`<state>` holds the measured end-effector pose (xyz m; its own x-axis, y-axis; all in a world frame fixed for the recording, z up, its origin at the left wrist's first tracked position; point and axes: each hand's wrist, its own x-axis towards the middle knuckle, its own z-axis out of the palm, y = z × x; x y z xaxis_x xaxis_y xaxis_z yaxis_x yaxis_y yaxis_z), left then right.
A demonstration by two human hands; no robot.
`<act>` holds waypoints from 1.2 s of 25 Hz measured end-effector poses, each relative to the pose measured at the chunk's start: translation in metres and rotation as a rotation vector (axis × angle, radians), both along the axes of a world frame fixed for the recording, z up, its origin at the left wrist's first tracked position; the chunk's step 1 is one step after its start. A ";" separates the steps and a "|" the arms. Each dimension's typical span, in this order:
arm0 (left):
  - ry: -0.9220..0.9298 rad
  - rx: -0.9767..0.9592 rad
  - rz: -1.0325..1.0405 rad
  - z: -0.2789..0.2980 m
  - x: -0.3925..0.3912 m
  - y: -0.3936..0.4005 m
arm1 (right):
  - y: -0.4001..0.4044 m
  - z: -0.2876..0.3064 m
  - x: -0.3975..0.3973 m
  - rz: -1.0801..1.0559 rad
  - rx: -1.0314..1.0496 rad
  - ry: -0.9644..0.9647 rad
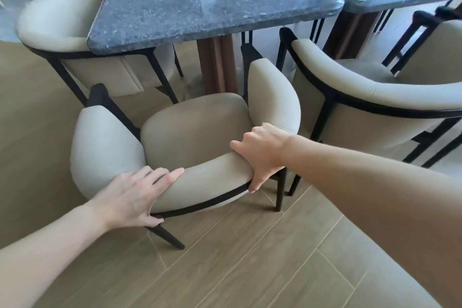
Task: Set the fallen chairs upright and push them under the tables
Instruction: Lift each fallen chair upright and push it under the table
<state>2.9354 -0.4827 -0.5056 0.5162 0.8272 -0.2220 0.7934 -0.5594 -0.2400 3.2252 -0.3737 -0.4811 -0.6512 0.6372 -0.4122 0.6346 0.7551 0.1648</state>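
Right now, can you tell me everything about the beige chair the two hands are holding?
The beige cushioned chair with a thin black frame stands upright on the wood-look floor, facing the dark speckled stone table. It has a curved padded backrest that wraps round into the arms, a rounded tan seat and slim black legs. Only its front reaches under the tabletop. The left hand and right hand grip the backrest.

Left hand (135, 192): showing bare, with no ring or glove.
Right hand (262, 152): showing bare too.
Forearms: showing no sleeves.
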 end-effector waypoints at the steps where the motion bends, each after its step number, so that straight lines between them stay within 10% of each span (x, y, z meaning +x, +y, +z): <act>1: -0.007 0.000 -0.002 -0.001 -0.007 0.005 | 0.002 -0.001 -0.005 -0.011 -0.001 0.002; 30: -0.016 0.000 -0.094 -0.006 -0.049 0.121 | 0.080 -0.014 -0.030 -0.131 0.016 0.038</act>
